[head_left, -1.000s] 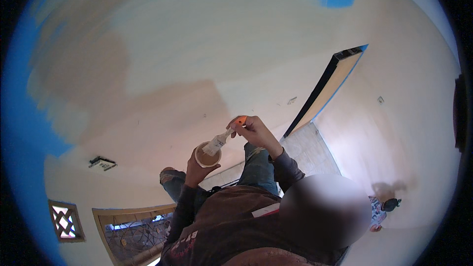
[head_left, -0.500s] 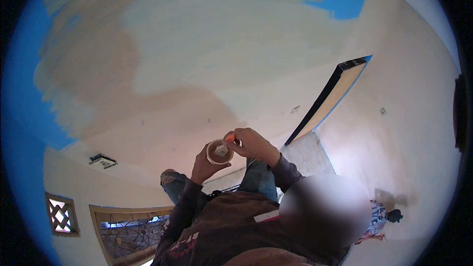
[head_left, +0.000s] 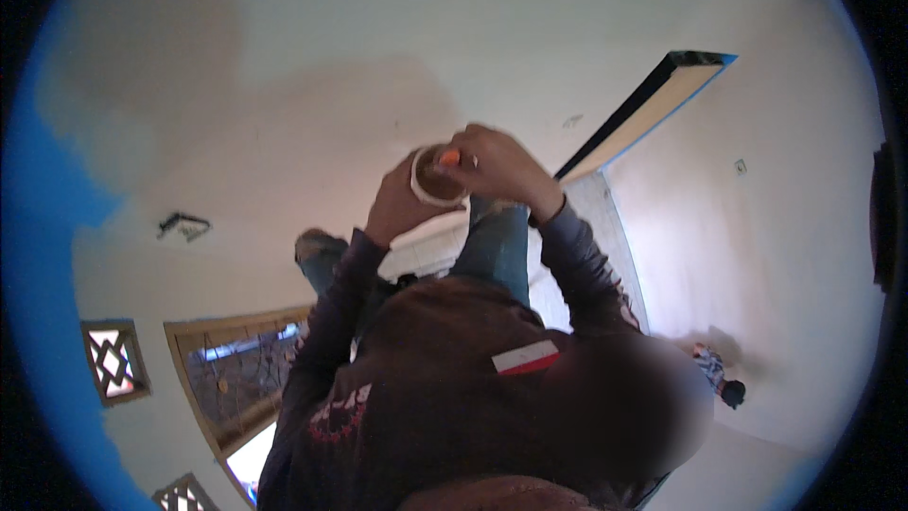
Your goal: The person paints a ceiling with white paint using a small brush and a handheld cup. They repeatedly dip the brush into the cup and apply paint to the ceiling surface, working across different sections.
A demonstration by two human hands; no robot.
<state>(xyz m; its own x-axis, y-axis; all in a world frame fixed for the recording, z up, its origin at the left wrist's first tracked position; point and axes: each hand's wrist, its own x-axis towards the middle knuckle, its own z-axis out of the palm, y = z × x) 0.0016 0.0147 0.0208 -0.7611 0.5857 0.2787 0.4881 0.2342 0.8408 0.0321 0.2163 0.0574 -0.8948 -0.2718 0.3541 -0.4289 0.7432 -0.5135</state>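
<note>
My left hand (head_left: 397,208) is wrapped round a round pale cup (head_left: 441,189) that holds brownish contents, in front of my body. My right hand (head_left: 501,166) is closed on a paintbrush (head_left: 449,159) with an orange handle, over the cup's mouth, its fingers touching or very near the rim. The bristles are hidden behind my right hand and inside the cup. My legs in jeans (head_left: 492,241) show beyond the cup.
A large wall (head_left: 312,28) has beige, grey-green and blue paint. A long black-and-tan recess (head_left: 643,104) slants at right. A metal fitting (head_left: 184,225), a small lattice opening (head_left: 115,360) and a wood-framed grille window (head_left: 232,374) are at left. Another person (head_left: 714,369) is lower right.
The brush has moved from slanting across the cup down into it, with my right hand now over it. Both hands and most of the surroundings sit higher in the picture.
</note>
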